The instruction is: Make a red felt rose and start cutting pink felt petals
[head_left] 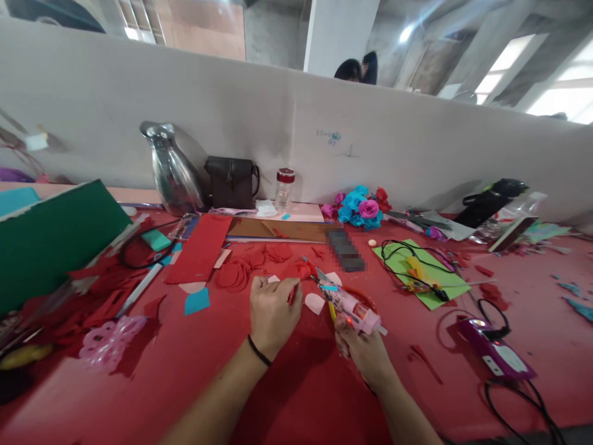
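My left hand (274, 314), with a black band at the wrist, is closed in front of me, knuckles up. A bit of a small red piece (291, 295) shows at its fingertips; the rest is hidden by the fingers. To the right, my right hand (364, 353) is wrapped round a pink hot glue gun (354, 310) with a small red light on it. Its nozzle end points forward and left, toward a crumpled red bit (304, 269) beyond my left hand. Between my hands lies a pale pink petal-shaped piece (314, 303). Several red petal cutouts (236, 273) lie beyond my left hand.
Along the back stand a metal jug (173, 170), a dark bag (231, 182), a lidded glass jar (284, 187) and paper flowers (360, 209). A green board (55, 241) stands left. Cables cross green paper (417, 272) and a purple power strip (498, 349) at right.
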